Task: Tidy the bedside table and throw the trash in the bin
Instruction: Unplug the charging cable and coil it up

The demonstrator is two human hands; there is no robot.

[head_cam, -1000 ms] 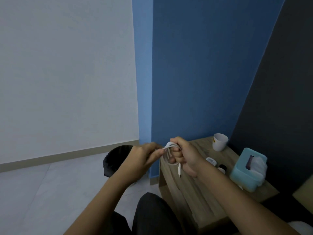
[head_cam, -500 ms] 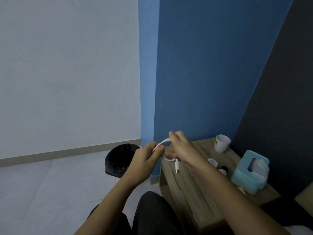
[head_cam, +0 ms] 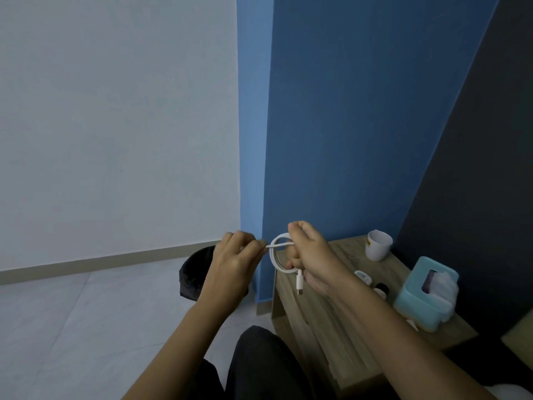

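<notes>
Both hands hold a white charging cable [head_cam: 274, 256] in the air above the left end of the wooden bedside table [head_cam: 323, 324]. My right hand [head_cam: 310, 255] grips the coiled loop, with a plug hanging down below it. My left hand [head_cam: 236, 262] pinches the cable's free end and holds it taut across the loop. Behind my left hand stands the black bin [head_cam: 193, 272] on the floor, partly hidden by the wrist.
On the table stand a white cup [head_cam: 377, 245] at the back, a teal tissue box [head_cam: 424, 293] on the right, a small white item [head_cam: 362, 276] and a dark-capped small bottle [head_cam: 381, 288]. Blue wall rises behind; my dark-trousered knee is at the bottom.
The cable was bunched between the hands; now the loop is open and round, and my left hand has drawn the free end out to the left across it.
</notes>
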